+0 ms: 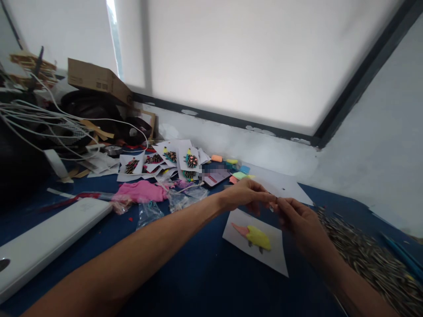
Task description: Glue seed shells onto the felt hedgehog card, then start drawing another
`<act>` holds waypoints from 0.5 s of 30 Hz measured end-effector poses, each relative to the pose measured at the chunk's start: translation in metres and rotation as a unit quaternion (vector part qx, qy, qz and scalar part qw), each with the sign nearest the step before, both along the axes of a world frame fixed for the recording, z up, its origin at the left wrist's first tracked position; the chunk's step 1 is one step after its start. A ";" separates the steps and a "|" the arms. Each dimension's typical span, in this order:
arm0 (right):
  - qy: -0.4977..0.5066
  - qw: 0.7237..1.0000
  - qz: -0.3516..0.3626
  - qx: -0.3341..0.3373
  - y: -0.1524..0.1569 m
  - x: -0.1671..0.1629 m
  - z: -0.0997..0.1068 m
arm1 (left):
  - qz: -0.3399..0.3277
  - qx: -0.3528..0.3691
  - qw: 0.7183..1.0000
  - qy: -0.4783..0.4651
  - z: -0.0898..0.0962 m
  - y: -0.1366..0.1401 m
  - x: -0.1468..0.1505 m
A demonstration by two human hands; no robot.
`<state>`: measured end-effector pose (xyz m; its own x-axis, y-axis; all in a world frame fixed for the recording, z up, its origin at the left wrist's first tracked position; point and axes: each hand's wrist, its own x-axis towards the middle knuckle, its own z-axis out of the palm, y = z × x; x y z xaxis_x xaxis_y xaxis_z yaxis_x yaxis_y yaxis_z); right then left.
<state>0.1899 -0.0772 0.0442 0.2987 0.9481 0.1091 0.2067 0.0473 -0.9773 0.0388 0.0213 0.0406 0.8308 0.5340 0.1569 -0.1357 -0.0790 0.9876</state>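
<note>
Just below left grip (244,193) and right grip (299,215): white card (239,240) on the blue surface (185,273), yellow-and-pink clay animal (259,237) stuck on it.
Clay animal: looks light and squishy, probably dents easy.
White card: thin, likely bendy, grab a bare corner.
Both grips: pinched together on a tiny dark bit (276,199), too blurry to name.

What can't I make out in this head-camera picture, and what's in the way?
In the head view:
- Whatever sits where the left hand and right hand meet: too small and blurred, partly covered by fingers.
- Phone screen: text too small and blurred, part masked by blocky pixels.
- Pile of seeds: cut off by the right edge, partly behind the right forearm.
- Long white object: cut off by the left edge.
</note>
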 end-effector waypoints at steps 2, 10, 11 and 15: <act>-0.004 1.000 -0.009 0.014 0.000 0.000 -0.001 | 0.000 -0.003 1.000 0.002 0.000 0.001 0.000; -0.060 0.998 0.019 0.026 -0.001 -0.004 0.005 | -0.057 0.001 0.998 0.036 0.003 -0.004 -0.003; -0.059 0.998 0.018 0.020 -0.001 -0.004 0.005 | -0.071 -0.006 0.997 0.037 0.004 -0.003 -0.004; -0.070 0.998 0.009 0.002 -0.001 -0.004 0.004 | -0.152 -0.027 0.987 0.043 0.004 -0.001 -0.003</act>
<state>0.1862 -0.0786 0.0485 0.2641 0.9523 0.1528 0.3402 0.0562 -0.9387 0.0354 0.0204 0.0447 0.9630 0.2634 0.0577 -0.0612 0.0051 0.9981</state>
